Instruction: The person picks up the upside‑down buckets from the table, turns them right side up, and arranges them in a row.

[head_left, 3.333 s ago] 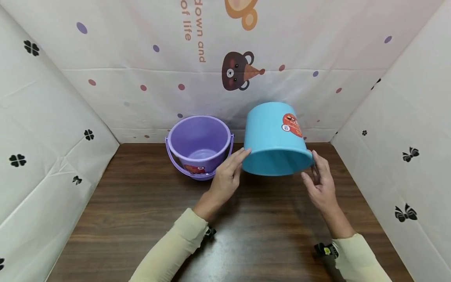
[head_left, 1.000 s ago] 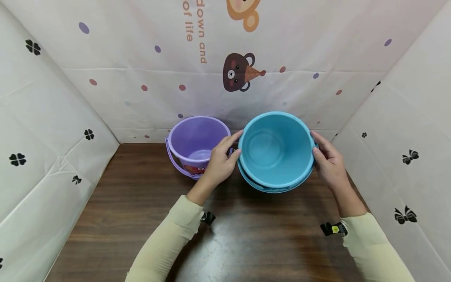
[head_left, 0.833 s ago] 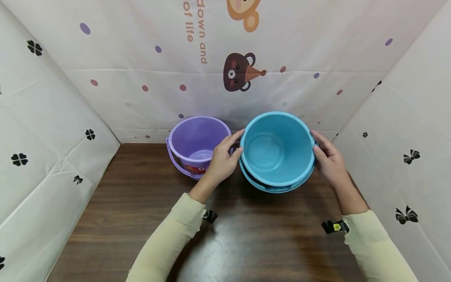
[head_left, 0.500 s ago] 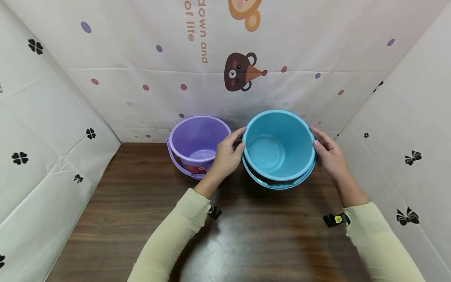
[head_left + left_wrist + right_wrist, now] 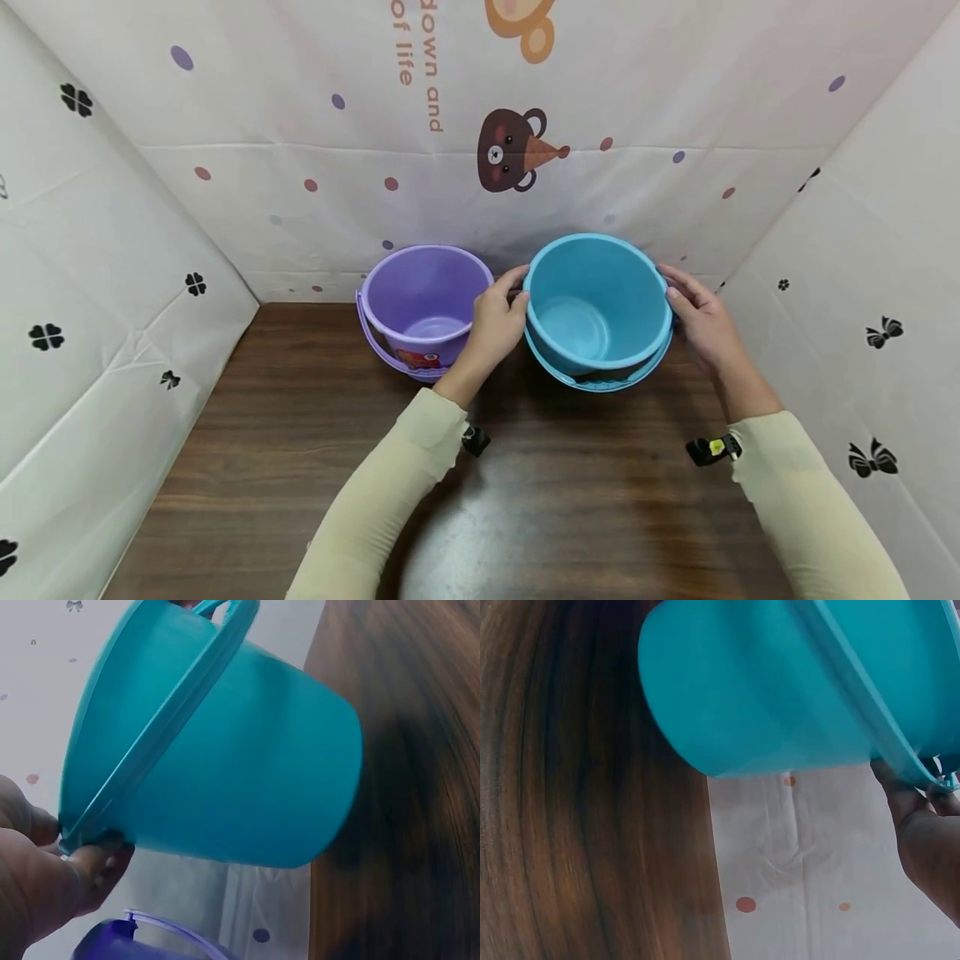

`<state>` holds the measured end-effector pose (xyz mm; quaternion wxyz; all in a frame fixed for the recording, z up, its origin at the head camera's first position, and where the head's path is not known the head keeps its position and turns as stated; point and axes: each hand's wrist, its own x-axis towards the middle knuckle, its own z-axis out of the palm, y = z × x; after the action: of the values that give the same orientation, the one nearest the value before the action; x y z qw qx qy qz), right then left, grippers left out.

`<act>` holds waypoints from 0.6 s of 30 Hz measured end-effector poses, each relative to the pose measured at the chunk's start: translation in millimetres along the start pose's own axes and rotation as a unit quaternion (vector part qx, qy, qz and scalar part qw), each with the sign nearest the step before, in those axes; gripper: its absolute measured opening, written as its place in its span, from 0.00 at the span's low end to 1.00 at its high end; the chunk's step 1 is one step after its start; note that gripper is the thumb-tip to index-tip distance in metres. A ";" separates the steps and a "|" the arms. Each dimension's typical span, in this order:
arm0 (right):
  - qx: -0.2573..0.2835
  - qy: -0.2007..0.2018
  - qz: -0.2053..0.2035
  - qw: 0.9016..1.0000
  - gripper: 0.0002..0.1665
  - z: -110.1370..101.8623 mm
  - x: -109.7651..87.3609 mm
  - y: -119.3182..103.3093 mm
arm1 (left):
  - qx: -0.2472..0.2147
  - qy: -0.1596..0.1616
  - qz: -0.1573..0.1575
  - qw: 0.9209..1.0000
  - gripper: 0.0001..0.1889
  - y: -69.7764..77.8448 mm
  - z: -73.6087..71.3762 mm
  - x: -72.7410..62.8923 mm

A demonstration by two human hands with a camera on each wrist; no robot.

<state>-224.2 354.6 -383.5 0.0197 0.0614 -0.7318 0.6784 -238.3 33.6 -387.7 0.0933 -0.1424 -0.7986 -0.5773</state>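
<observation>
A light blue bucket (image 5: 600,292) is between my hands in the head view, its mouth turned up and toward me. Its handle (image 5: 600,386) hangs at the front below the rim. At the bucket's left rim, my left hand (image 5: 497,325) pinches the edge between thumb and fingers. My right hand (image 5: 708,325) grips the opposite side of the rim near the handle joint. Both wrist views show the bucket wall (image 5: 247,765) tilted; whether its base touches the table I cannot tell. A purple bucket (image 5: 420,287) stands upright just left, partly behind my left hand.
The dark wooden table (image 5: 315,467) carries both buckets. A white printed sheet (image 5: 300,108) rises behind them, close to the buckets. Similar white walls stand at the left (image 5: 97,275) and right (image 5: 840,275).
Earlier the blue bucket's mouth tipped down toward me; it has since turned upward. Over the last second its front rim rose slightly and the bucket shifted a little right with both hands. The purple bucket stayed put.
</observation>
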 end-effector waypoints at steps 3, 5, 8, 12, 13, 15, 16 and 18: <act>-0.007 -0.004 0.015 1.000 0.33 -0.4 4.8 2.6 | 0.009 0.008 -0.019 1.000 0.22 1.5 2.3 2.0; -0.021 -0.002 0.030 0.999 0.33 -1.3 8.4 2.9 | 0.020 0.009 -0.032 0.999 0.22 3.0 4.2 4.7; -0.061 0.000 0.055 0.997 0.34 -2.5 13.4 3.0 | 0.040 0.005 -0.053 0.998 0.22 4.7 6.4 9.4; -0.085 0.001 0.079 0.993 0.35 -5.1 18.0 4.5 | 0.060 -0.006 -0.071 0.996 0.22 5.4 8.8 15.3; -0.089 0.001 0.082 0.993 0.35 -5.8 19.0 5.2 | 0.063 -0.009 -0.074 0.995 0.22 5.4 9.2 16.4; -0.092 0.002 0.086 0.992 0.35 -6.5 20.9 6.6 | 0.071 -0.011 -0.078 0.994 0.22 4.8 10.2 18.7; -0.094 0.001 0.087 0.992 0.35 -6.7 22.0 7.2 | 0.076 -0.011 -0.079 0.994 0.22 4.2 10.5 19.9; -0.101 -0.001 0.089 0.991 0.35 -6.7 24.5 8.5 | 0.086 -0.011 -0.082 0.993 0.21 3.2 11.1 22.0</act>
<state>-249.9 360.3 -388.6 -0.0354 -0.0055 -0.7990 0.6003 -257.8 47.7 -381.5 0.0483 -0.0740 -0.8552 -0.5107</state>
